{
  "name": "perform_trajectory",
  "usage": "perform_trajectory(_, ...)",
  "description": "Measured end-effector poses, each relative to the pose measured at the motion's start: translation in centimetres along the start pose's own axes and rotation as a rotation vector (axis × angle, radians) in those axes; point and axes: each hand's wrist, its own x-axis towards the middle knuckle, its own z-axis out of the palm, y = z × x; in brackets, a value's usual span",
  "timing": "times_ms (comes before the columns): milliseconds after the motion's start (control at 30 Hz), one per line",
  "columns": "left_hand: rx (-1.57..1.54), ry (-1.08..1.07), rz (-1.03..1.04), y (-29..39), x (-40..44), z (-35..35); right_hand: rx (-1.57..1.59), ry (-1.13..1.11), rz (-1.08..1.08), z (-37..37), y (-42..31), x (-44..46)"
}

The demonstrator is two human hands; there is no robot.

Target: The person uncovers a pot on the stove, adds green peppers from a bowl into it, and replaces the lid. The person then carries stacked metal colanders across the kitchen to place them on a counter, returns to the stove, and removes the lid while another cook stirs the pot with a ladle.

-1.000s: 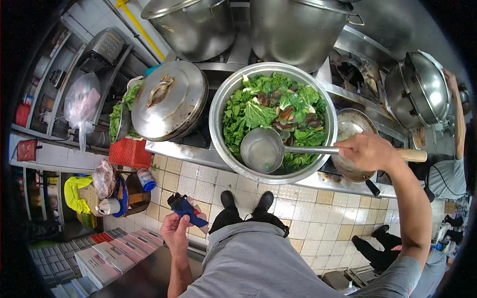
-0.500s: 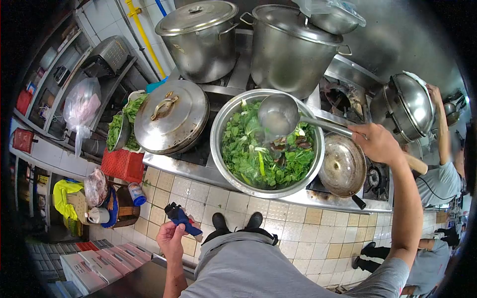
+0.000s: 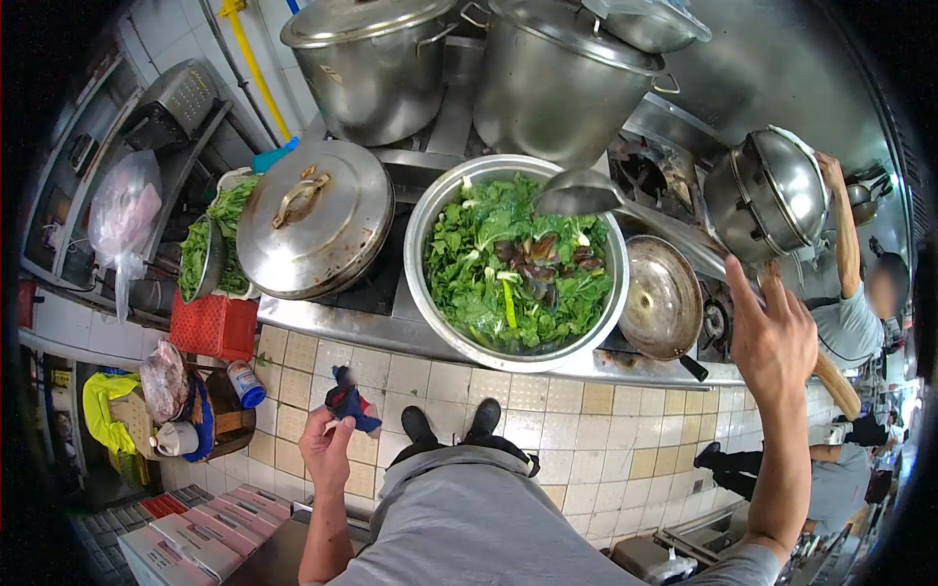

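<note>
My right hand [image 3: 777,337] is closed around the long handle of a metal ladle [image 3: 576,192], whose wooden end sticks out behind my wrist. The ladle's bowl hangs above the right rear rim of a wide metal basin [image 3: 418,283]. Inside it lie leafy greens [image 3: 469,249], a long green pepper [image 3: 509,304] and dark brown pieces [image 3: 539,262]. Low on the left, well away from the basin, my left hand [image 3: 325,444] pinches a crumpled dark blue and red cloth-like bundle [image 3: 354,408]; its exact kind is unclear.
A lidded pot [image 3: 322,239] stands left of the basin, and a worn pan [image 3: 660,313] on its right. Two tall stockpots [image 3: 562,98] are behind. More greens [image 3: 195,259] sit beside a red crate [image 3: 213,327]. A co-worker's arm [image 3: 848,230] reaches to a domed pot [image 3: 782,186] at right.
The ladle has moved right and up from over the greens to the basin's rim, and its bowl has turned. My right hand has come nearer. The left hand still holds the bundle.
</note>
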Motion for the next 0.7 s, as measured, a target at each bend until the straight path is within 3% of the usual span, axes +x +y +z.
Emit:
perform_trajectory(267, -0.220, -0.178, -0.170, -1.9, 2.4, 0.3, 0.085, -0.489, -0.089, -2.9, -5.3, -2.5)
perform_trajectory(333, -0.226, -0.210, -0.198, -2.7, 2.2, 0.2, 0.090, -0.428, -0.220, -1.1, -6.6, -2.8)
perform_trajectory(433, -0.211, -0.226, -0.205, -2.6, 1.8, 0.3, 0.042, -0.522, -0.299, 0.9, -8.8, -2.0)
perform_trajectory(700, -0.214, -0.129, -0.254, -3.3, -0.2, -0.2, 0.072, -0.670, -0.324, 2.7, -10.1, 0.6)
